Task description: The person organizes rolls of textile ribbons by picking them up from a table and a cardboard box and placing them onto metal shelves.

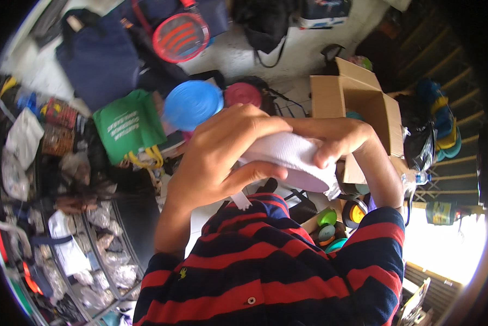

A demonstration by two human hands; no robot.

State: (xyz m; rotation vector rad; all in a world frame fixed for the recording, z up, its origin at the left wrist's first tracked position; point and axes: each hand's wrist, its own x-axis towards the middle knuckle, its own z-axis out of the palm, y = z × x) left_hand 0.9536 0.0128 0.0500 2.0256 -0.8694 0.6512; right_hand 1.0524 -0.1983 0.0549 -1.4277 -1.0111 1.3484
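Note:
Up in front of my chest, both hands hold a roll of white ribbed webbing point(287, 154). My left hand point(219, 144) is closed round its left side, the thumb lying along the lower edge. From the far side and the right my right hand point(344, 137) grips it, thumb pressed on the outer layer. A short loose white strip point(240, 200) hangs below my left hand. Fingers behind the roll are partly hidden.
Beyond my hands lie a blue coiled roll point(193, 103), a dark red roll point(243, 94) and a green bag point(128, 126). An open cardboard box point(326, 98) stands at right. Racks with plastic-wrapped items point(113, 271) fill the left. Coloured rolls point(327, 217) sit low right.

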